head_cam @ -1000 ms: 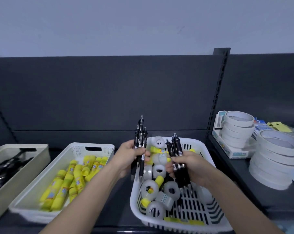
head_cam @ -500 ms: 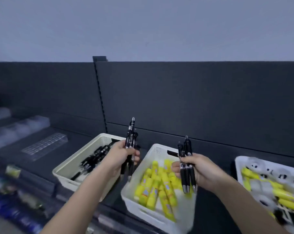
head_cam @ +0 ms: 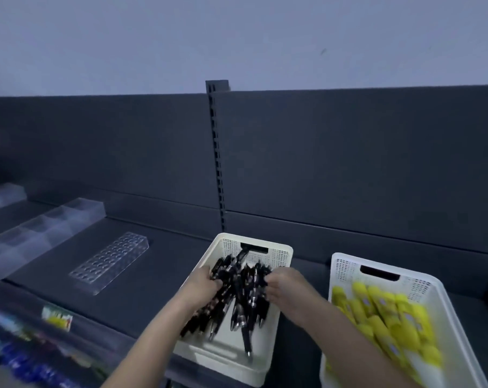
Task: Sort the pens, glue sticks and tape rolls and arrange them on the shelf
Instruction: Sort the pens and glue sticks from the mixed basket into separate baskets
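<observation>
You have bare shelf (head_cam: 164, 275) between the clear holder (head_cam: 111, 261) on the left and the cream basket (head_cam: 282, 253). The white basket (head_cam: 346, 270) stands just beside the cream one, with only a narrow gap. The pens (head_cam: 240, 292) crowd the cream basket's middle; the back panel (head_cam: 349, 163) closes the way behind.

This looks like a stationery shop: a dark metal display shelf (head_cam: 153, 275) with a slotted upright (head_cam: 217, 163) and flat back panels, a blurred label (head_cam: 56, 317) on its front edge, a clear holed pen stand (head_cam: 111, 261), a clear divided tray (head_cam: 41, 231), and bulk stock in baskets, black pens (head_cam: 237, 298) beside yellow glue sticks (head_cam: 385, 312)
</observation>
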